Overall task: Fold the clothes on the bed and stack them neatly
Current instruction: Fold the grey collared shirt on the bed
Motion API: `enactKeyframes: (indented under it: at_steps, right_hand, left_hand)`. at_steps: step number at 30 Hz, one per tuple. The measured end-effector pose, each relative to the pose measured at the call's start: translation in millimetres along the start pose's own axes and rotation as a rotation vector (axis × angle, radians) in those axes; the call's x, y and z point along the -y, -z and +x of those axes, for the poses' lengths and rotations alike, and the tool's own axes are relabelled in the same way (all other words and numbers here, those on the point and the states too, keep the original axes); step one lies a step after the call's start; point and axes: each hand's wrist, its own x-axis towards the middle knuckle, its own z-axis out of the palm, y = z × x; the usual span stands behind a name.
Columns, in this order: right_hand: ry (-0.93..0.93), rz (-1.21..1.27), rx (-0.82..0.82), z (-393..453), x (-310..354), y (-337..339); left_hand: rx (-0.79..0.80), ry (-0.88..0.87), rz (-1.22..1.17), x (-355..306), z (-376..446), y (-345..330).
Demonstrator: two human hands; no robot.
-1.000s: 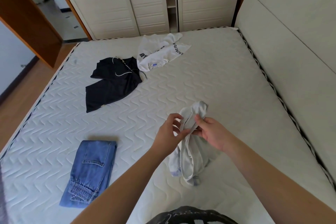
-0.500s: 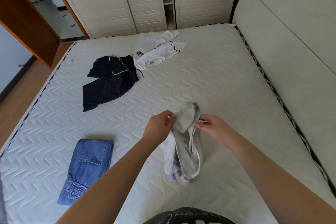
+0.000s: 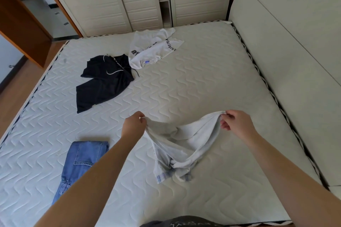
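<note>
Near the bed's [image 3: 212, 79] front edge, at about 6 o'clock, a pale grey-white garment [image 3: 181, 145] hangs stretched between two hands. Left hand [image 3: 133, 125], fingers pinched on one upper corner; right hand [image 3: 237, 122], fingers pinched on the other. The held edge sags between the grips, and the cloth drapes down in loose folds to a bunched lower end with faint blue striped trim, which rests on the mattress. At 8 o'clock, folded jeans [image 3: 79, 164] lie flat, partly hidden by the left forearm. At 11 o'clock, a black top [image 3: 105, 83] with white piping lies spread out, unfolded. At 12 o'clock, a white shirt [image 3: 155, 47] with black lettering lies crumpled, its edge overlapping the black top. Wardrobe doors [image 3: 118, 0] stand beyond the bed's far end; a padded headboard [image 3: 287, 46] runs along 3 o'clock.
</note>
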Motion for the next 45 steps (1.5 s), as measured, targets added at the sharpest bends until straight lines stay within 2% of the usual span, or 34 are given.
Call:
enactKeyframes:
  at_steps: [2, 5, 12, 16, 19, 22, 27, 31, 36, 45]
  right_hand:
    - [-0.057, 0.109, -0.018, 8, 4, 7]
    - [-0.149, 0.437, -0.017, 28, 21, 18]
    - [-0.047, 0.758, -0.094, 105, 112, 67]
    - [0.061, 0.874, -0.160, 146, 180, 110]
    - [0.135, 0.833, -0.209, 160, 222, 146]
    - [0.127, 0.916, -0.291, 169, 250, 186]
    - [0.114, 0.877, -0.287, 163, 266, 216]
    - [0.055, 0.807, -0.292, 155, 221, 204]
    - [-0.155, 0.694, -0.248, 121, 109, 156]
    - [-0.704, 0.594, -0.232, 6, -119, 54]
  left_hand:
    - [-0.004, -0.017, 0.063, -5, 15, 7]
    - [-0.022, -0.053, 0.116, -19, 48, 25]
    - [-0.132, 0.037, -0.141, -73, 144, 110]
    - [-0.212, 0.036, -0.506, -108, 185, 173]
    - [-0.272, -0.008, -0.600, -129, 209, 225]
    - [-0.261, -0.027, -0.722, -147, 221, 266]
    - [-0.206, -0.082, -0.736, -155, 215, 281]
    - [-0.167, -0.083, -0.699, -127, 208, 250]
    - [-0.139, 0.003, -0.633, -38, 178, 159]
    - [0.039, 0.382, -0.579, 154, 33, -5]
